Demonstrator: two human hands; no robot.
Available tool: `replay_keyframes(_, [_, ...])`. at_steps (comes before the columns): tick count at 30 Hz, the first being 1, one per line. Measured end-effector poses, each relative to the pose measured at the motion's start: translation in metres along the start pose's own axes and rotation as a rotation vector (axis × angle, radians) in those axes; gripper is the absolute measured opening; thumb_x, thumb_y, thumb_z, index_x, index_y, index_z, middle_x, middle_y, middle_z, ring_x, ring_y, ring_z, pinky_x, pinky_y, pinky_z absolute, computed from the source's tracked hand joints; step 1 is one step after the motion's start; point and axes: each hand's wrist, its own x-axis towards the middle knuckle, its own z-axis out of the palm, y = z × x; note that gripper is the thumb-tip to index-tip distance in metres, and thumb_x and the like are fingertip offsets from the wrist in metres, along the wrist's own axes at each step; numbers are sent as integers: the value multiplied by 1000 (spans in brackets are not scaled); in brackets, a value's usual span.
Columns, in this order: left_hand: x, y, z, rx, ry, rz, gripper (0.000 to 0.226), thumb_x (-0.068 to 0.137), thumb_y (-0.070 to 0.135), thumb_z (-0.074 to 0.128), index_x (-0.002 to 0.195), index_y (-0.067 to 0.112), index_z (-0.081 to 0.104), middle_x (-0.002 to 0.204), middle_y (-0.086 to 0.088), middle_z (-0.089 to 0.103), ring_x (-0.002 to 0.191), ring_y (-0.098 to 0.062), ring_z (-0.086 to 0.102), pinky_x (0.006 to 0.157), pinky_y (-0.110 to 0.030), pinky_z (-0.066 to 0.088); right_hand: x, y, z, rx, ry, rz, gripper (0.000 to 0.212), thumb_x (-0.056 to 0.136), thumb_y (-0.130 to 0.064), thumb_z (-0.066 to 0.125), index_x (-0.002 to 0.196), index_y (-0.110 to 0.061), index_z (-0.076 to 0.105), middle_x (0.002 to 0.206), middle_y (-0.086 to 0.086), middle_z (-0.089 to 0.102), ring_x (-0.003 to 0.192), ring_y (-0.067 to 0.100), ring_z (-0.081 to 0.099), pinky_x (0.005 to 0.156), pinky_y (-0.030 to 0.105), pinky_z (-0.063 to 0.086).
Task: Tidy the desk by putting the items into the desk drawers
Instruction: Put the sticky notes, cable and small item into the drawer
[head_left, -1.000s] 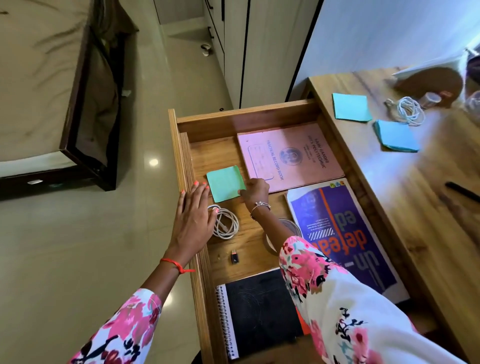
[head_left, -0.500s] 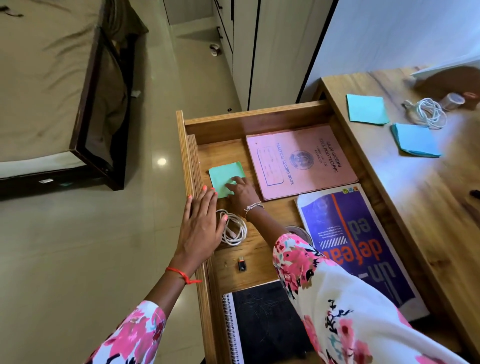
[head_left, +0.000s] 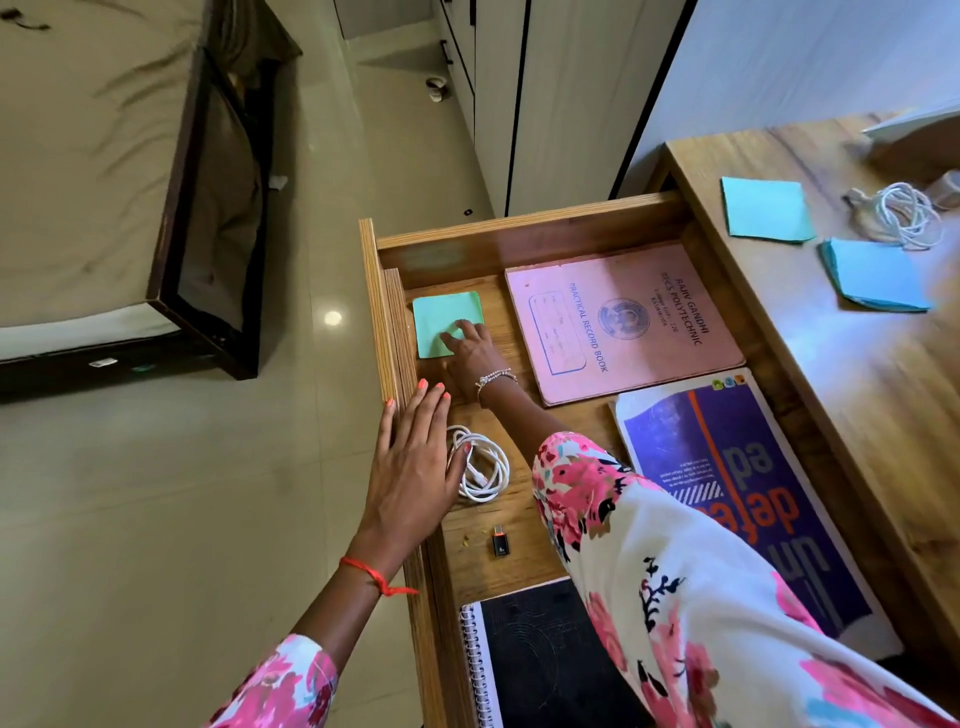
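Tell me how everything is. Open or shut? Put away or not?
Wooden desk drawer: pulled open.
Green square sticky-note pad: in drawer, being pressed.
Right hand: open, pressing the pad.
Left hand: open, on drawer side.
Pink record book: closed, in drawer.
Purple book: closed, in drawer.
Black spiral notebook: closed, in drawer.
White coiled cable: in drawer.
Two blue paper pads: on desktop, not put away.
Second white cable: coiled on desktop.

In the open drawer (head_left: 519, 228) a green note pad (head_left: 441, 317) is pressed under the right hand (head_left: 475, 358). A pink record book (head_left: 623, 322) and a purple book (head_left: 737, 467) are laid right of that hand. A coiled white cable (head_left: 485, 467) is set just beside the left hand (head_left: 410, 467), with a black adapter (head_left: 500, 543) and a spiral notebook (head_left: 530, 665) nearer its wrist.
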Motion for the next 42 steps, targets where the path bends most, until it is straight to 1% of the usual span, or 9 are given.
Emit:
replay_keyframes(6, [1, 0, 4, 59, -42, -14, 61, 96, 39, 38, 146, 8, 22, 155, -8, 23, 146, -20, 10, 116, -38, -4, -9, 6, -8, 158, 114, -1, 48, 94, -21, 47, 139, -12, 37, 148, 14, 28, 136, 31, 25, 114, 38, 23])
replay_keyframes(11, [15, 31, -6, -109, 2, -109, 62, 94, 32, 45, 144, 2, 24, 154, -11, 24, 146, -21, 7, 115, -36, -10, -40, 45, -50, 336, 417, 35, 37, 89, -2, 49, 124, 8, 48, 133, 29, 42, 128, 38, 37, 106, 33, 25])
replay_keyframes(15, [57, 75, -8, -269, 3, -71, 61, 93, 27, 49, 143, 0, 25, 153, -12, 23, 145, -24, 8, 117, -39, 1, -64, 100, -102, 277, 728, 111, 24, 83, 4, 48, 103, 10, 60, 110, 29, 54, 108, 42, 48, 91, 35, 38])
replay_keyframes(18, [94, 109, -6, -332, 17, 16, 59, 93, 23, 50, 142, 0, 27, 152, -14, 25, 143, -27, 15, 118, -40, 12, -74, 146, -138, 231, 855, 206, 28, 81, 2, 46, 105, 5, 61, 110, 27, 55, 108, 40, 47, 95, 33, 34])
replay_keyframes(24, [166, 181, 6, -526, -3, 101, 54, 93, 17, 52, 137, -6, 32, 145, -20, 34, 138, -28, 27, 115, -30, 18, -79, 239, -178, 110, 698, 601, 40, 91, -29, 47, 127, -14, 49, 130, 17, 48, 126, 32, 33, 101, 39, 25])
replay_keyframes(30, [220, 234, 22, -543, -87, 97, 61, 95, 25, 48, 145, 2, 23, 153, -16, 21, 144, -27, 15, 117, -36, 15, -72, 285, -195, 86, 500, 624, 51, 89, -39, 51, 135, -20, 39, 135, 22, 42, 130, 35, 27, 105, 44, 22])
replay_keyframes(33, [232, 251, 30, -493, -162, 94, 65, 96, 34, 45, 148, 10, 15, 158, -10, 10, 146, -24, 3, 117, -40, 10, -66, 292, -200, 117, 499, 611, 53, 86, -39, 56, 132, -15, 42, 137, 21, 38, 132, 35, 25, 106, 44, 21])
replay_keyframes(37, [238, 262, 36, -484, -192, 70, 67, 96, 37, 43, 149, 11, 10, 159, -8, 3, 146, -23, -1, 116, -42, 6, -57, 294, -207, 251, 531, 623, 44, 80, -32, 64, 116, -8, 56, 135, 17, 40, 131, 36, 24, 105, 45, 23])
replay_keyframes(42, [238, 265, 33, -505, -200, 47, 68, 96, 38, 42, 149, 11, 7, 159, -7, 1, 146, -22, -3, 117, -42, 5, -52, 297, -213, 464, 687, 649, 27, 84, -13, 59, 110, -4, 62, 123, 16, 56, 124, 31, 39, 101, 36, 30])
